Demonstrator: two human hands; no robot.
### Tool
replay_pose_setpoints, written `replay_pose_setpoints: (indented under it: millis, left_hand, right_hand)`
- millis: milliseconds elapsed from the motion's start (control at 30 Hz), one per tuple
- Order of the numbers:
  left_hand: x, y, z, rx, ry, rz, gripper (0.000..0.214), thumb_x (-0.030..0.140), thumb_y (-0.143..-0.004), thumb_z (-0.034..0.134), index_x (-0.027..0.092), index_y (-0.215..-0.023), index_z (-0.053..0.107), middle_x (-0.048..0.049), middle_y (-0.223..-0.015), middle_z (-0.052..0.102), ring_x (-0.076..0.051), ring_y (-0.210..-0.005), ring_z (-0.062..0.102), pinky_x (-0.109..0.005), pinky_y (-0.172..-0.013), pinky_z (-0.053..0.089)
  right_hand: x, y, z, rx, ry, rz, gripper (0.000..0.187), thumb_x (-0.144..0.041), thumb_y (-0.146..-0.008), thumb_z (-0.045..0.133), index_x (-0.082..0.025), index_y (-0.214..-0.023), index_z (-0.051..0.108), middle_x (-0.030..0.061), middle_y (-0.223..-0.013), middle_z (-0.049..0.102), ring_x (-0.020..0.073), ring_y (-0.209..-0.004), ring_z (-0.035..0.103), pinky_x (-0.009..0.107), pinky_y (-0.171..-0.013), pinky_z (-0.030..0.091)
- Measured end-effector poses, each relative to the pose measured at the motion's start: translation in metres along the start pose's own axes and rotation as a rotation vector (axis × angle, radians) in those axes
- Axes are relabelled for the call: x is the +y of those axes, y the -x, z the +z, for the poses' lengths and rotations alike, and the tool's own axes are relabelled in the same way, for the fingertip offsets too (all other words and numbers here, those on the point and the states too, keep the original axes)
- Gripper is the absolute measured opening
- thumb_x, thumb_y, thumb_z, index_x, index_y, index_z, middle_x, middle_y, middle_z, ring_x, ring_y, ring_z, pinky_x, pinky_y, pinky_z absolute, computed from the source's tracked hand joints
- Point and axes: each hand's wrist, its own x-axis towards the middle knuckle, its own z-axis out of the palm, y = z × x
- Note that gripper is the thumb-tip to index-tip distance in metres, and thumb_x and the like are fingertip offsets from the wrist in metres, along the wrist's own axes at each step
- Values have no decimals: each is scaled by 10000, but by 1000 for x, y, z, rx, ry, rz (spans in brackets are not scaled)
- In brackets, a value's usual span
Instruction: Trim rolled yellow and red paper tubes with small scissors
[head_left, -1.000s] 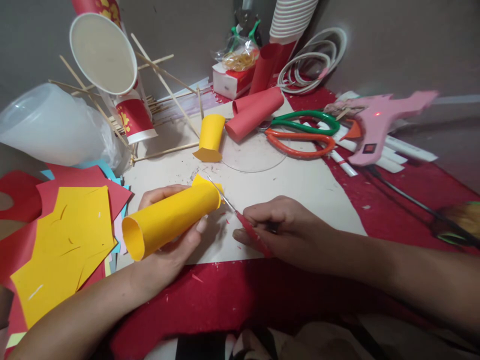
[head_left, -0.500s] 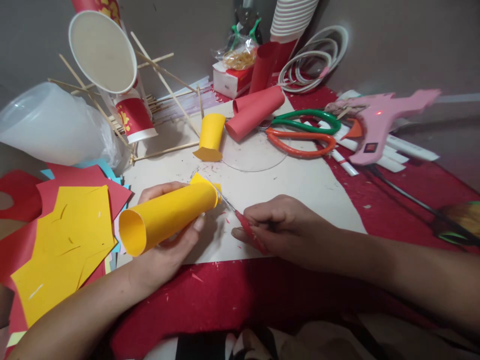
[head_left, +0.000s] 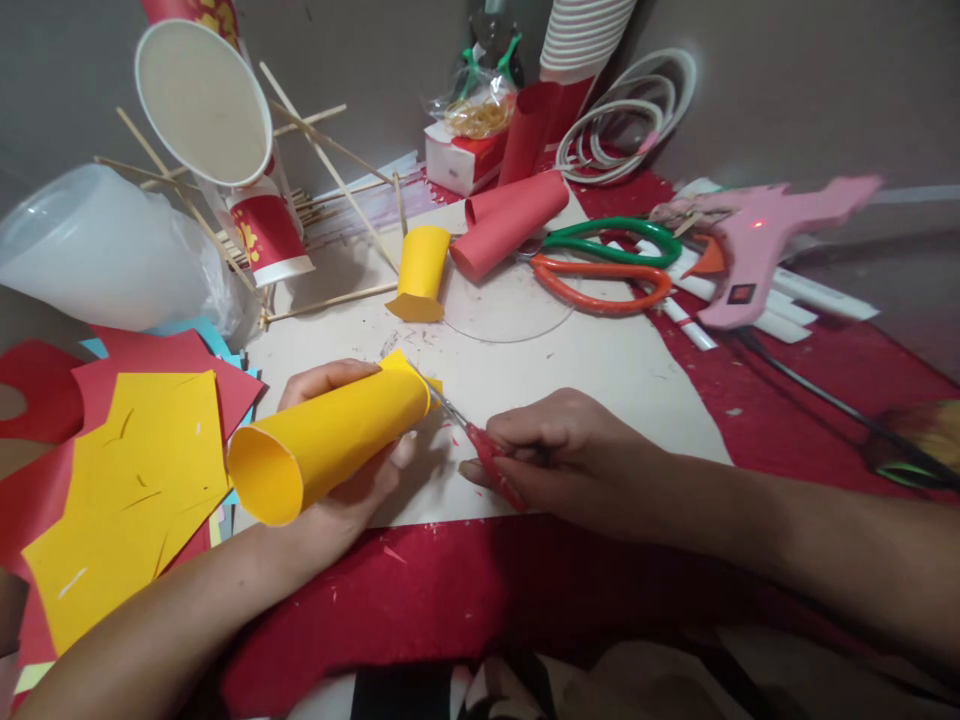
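Note:
My left hand (head_left: 352,490) is wrapped from beneath round a yellow paper tube (head_left: 337,430), whose open end faces me. At the tube's far end, a piece of yellow paper (head_left: 401,362) sticks out past the rim. My right hand (head_left: 562,450) grips small red-handled scissors (head_left: 491,460), their blades (head_left: 446,403) reaching to that far end. Whether the blades are cutting the paper I cannot tell. Beyond the tube stands a shorter yellow paper roll (head_left: 422,270) with a flared base.
Red paper tubes (head_left: 514,225) lie near larger scissors (head_left: 607,265). A pink glue gun (head_left: 780,240) rests on white sticks at right. Stick framework with paper cups (head_left: 202,105) stands at back left. Cut red and yellow paper (head_left: 142,480) lies left on the red cloth (head_left: 420,610).
The yellow tube's near end has swung slightly left and toward me, so its opening shows wider. The scissors have shifted slightly left with my right hand.

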Motion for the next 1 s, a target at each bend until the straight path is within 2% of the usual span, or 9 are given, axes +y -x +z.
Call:
replay_pose_setpoints:
  millis: [133, 267, 467, 733, 867, 1000]
  left_hand:
    - [0, 0, -1, 6, -48, 28, 457, 252, -776, 761, 255, -1168, 525, -74, -1162, 587, -222, -1106, 613, -432, -987, 550]
    - [3, 0, -2, -23, -14, 14, 433, 249, -793, 735, 257, -1177, 534, -83, -1141, 583, -222, -1073, 618, -406, -910, 585]
    - [2, 1, -1, -25, -2, 9, 433, 286, -797, 738, 255, -1177, 531, -90, -1153, 581, -237, -1084, 618, -425, -910, 581]
    - [4, 0, -1, -37, 52, 7, 430, 215, -793, 721, 239, -1179, 533, -68, -1146, 592, -200, -1073, 629, -352, -908, 582]
    - [4, -1, -3, -51, 14, 29, 434, 246, -783, 727, 227, -1170, 532, -80, -1143, 593, -217, -1098, 613, -383, -936, 573]
    - [5, -2, -2, -37, 45, 16, 450, 278, -781, 738, 230, -1176, 528, -83, -1167, 612, -226, -1102, 622, -399, -952, 565]
  right_hand:
    - [2, 2, 0, -19, 74, -41, 284, -182, -906, 585, -152, -624, 574, -73, -505, 458, 39, -460, 298, 178, -441, 252]
    - [2, 1, 0, -2, 111, -50, 245, -159, -879, 594, -156, -635, 603, -72, -496, 472, 42, -460, 314, 179, -442, 256]
    - [2, 2, 1, -16, 47, -42, 302, -204, -918, 568, -157, -620, 563, -66, -525, 477, 41, -481, 336, 165, -465, 291]
    - [3, 1, 0, -34, 56, -28, 299, -197, -912, 570, -155, -617, 553, -71, -517, 457, 39, -474, 308, 161, -455, 274]
    - [0, 0, -1, -46, 90, -10, 264, -177, -877, 598, -156, -615, 580, -76, -498, 458, 41, -463, 302, 176, -444, 255]
    - [0, 0, -1, -34, 93, -35, 280, -185, -898, 581, -155, -620, 581, -68, -511, 468, 42, -468, 298, 175, -444, 257]
